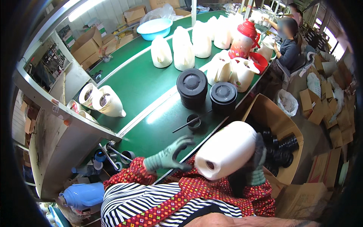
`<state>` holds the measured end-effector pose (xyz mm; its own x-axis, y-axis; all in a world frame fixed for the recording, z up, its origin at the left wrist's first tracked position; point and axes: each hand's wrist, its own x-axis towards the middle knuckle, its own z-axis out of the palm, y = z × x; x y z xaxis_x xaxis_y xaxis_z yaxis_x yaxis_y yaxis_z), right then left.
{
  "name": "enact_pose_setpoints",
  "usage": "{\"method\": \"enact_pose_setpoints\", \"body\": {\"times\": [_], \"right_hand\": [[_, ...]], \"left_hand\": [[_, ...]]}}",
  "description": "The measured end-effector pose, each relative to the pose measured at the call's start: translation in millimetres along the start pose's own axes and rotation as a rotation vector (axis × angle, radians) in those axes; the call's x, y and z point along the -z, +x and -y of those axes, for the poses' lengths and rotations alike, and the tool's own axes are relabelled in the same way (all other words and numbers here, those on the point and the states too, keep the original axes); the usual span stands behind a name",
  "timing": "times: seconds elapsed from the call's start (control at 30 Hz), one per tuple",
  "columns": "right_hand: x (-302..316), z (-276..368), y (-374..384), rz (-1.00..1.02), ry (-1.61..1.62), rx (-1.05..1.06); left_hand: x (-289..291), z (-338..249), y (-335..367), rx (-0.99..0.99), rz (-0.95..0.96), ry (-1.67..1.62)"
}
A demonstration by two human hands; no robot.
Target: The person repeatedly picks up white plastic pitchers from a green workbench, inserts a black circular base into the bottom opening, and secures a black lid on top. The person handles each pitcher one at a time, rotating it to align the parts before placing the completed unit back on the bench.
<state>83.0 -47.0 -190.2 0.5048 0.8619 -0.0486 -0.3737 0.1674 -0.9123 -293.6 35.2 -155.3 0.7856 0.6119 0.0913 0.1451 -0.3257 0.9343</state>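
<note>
A white thermos jug body point(227, 149) lies tilted in front of me, its end with a round dark hole toward my left. My right hand point(258, 157), in a grey-green glove with a dark palm, grips its far right end; part of that hand is behind the body. Gloved the same way, my left hand point(169, 156) hangs over the belt's near edge with fingers apart, curved toward the jug body but not touching it. Just beyond stands a small black cup point(194, 123) with a dark stick point(183, 125) resting on it.
The green conveyor belt point(151, 100) carries two stacks of black round parts point(192, 89), several white jugs point(184, 56) and a red thermos point(244, 38). An open carton point(293, 130) of black parts stands at my right. A blue jug point(81, 195) is lower left. Another person point(289, 51) sits far right.
</note>
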Motion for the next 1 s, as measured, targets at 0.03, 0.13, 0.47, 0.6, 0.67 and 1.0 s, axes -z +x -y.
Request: {"method": "enact_pose_setpoints", "body": {"times": [0.03, 0.13, 0.47, 0.6, 0.67, 1.0], "right_hand": [[-31, 3, -6, 0.048, 0.117, -0.205], [-98, -23, -11, 0.245, 0.204, -0.502], [-114, -87, -33, 0.406, -0.242, -0.328], [-101, -94, -34, 0.419, -0.223, -0.346], [-101, -93, -34, 0.466, -0.190, -0.354], [-101, -80, -37, 0.503, -0.261, -0.325]], "left_hand": [[6, -14, -8, -0.082, 0.040, 0.139], [2, -17, -53, 0.194, -0.184, -0.455], [192, 61, 22, 0.264, -0.886, -0.187], [259, 154, 109, 0.332, -0.987, -0.131], [284, 208, 120, 0.400, -1.042, -0.011], [237, 125, 55, 0.611, -1.021, 0.841]]}}
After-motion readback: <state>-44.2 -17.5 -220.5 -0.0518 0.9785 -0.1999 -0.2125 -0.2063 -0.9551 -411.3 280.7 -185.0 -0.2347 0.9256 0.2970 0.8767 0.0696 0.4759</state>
